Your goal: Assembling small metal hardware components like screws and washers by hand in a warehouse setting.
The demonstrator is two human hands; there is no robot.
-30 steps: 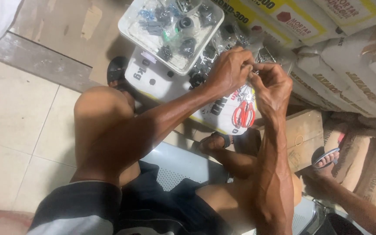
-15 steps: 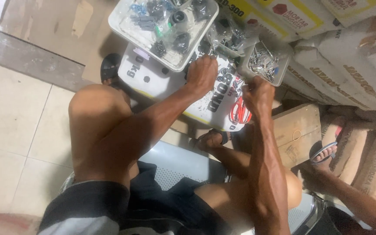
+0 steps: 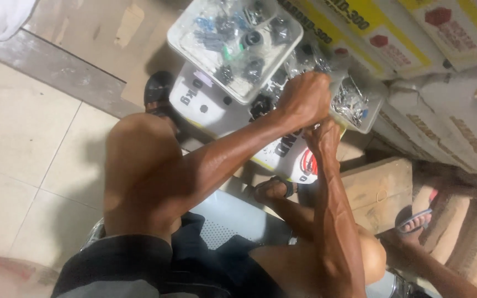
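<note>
Just right of the frame's centre top, the left hand (image 3: pixel 305 99) is clenched into a fist; what it grips is hidden. Directly below it, touching, the right hand (image 3: pixel 322 138) curls closed too, its hold unclear. Both hover over a clear bag of small metal parts (image 3: pixel 351 102) lying on a white printed sack (image 3: pixel 205 107). Upper centre sits a white tray of dark fittings (image 3: pixel 233 38). At lower right, another person's sandalled foot (image 3: pixel 415 221).
</note>
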